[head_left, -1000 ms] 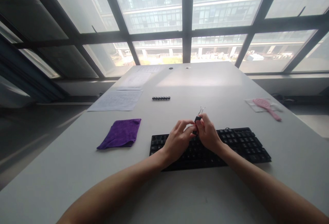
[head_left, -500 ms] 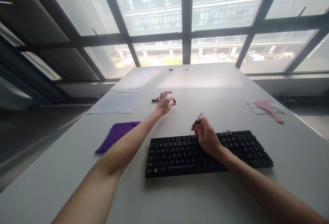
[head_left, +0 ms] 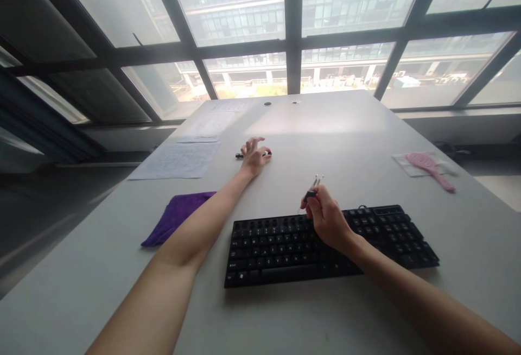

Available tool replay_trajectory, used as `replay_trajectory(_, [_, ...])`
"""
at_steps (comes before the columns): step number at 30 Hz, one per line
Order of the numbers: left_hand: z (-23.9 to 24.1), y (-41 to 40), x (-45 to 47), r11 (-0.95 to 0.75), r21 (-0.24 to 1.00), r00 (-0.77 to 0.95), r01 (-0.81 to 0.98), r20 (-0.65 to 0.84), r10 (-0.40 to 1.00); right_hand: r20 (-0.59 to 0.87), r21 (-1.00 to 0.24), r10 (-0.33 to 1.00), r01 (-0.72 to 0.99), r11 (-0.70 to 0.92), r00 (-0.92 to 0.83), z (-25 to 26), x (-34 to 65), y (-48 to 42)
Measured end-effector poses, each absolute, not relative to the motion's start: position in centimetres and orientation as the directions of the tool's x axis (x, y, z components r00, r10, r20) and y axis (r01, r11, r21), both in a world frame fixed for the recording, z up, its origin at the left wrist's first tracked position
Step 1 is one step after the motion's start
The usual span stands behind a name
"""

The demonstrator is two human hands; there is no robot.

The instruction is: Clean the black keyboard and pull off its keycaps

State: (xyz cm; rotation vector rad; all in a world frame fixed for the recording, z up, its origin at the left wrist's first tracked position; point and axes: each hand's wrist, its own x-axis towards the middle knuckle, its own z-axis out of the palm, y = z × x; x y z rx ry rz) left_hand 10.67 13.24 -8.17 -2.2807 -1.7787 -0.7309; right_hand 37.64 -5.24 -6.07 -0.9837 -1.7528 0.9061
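Observation:
My left hand [head_left: 253,158] is stretched over the desk beyond the keyboard, thumb and forefinger closed on a small black piece [head_left: 267,153], its other fingers spread. A dark slim object [head_left: 239,156] pokes out at that hand's left side; whether it joins the black piece is hidden under the fingers. Above the top edge of the black keyboard [head_left: 268,252], my right hand [head_left: 323,211] grips a keycap puller [head_left: 311,194] with a black middle. Its thin metal prongs point up and away, and fine wires show below.
Left of my left forearm lies a folded purple cloth [head_left: 175,216]. Printed sheets [head_left: 179,159] rest on the desk's left side. At the right, a pink hairbrush [head_left: 427,165] lies on a clear bag [head_left: 402,164]. Large windows stand behind the white desk [head_left: 325,127].
My left hand has come down closer to the desk and shifted slightly left with the small black piece. My right hand keeps its hold over the keyboard. The view has tilted a little.

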Motion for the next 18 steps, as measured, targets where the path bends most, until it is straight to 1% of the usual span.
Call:
replay_trajectory(13, [-8.10, 13.19, 10.88, -0.174, 0.212, 0.073, 0.962, 0.414, 0.907, 0.362, -0.878, 0.893, 0.224, 0.423, -0.267, -6.27, 37.68, -5.19])
replay_trajectory(18, [-8.18, 13.32, 10.82, -0.179, 0.240, 0.068, 0.954, 0.407, 0.911, 0.362, -0.878, 0.894, 0.226, 0.422, -0.264, -6.26, 37.64, -5.22])
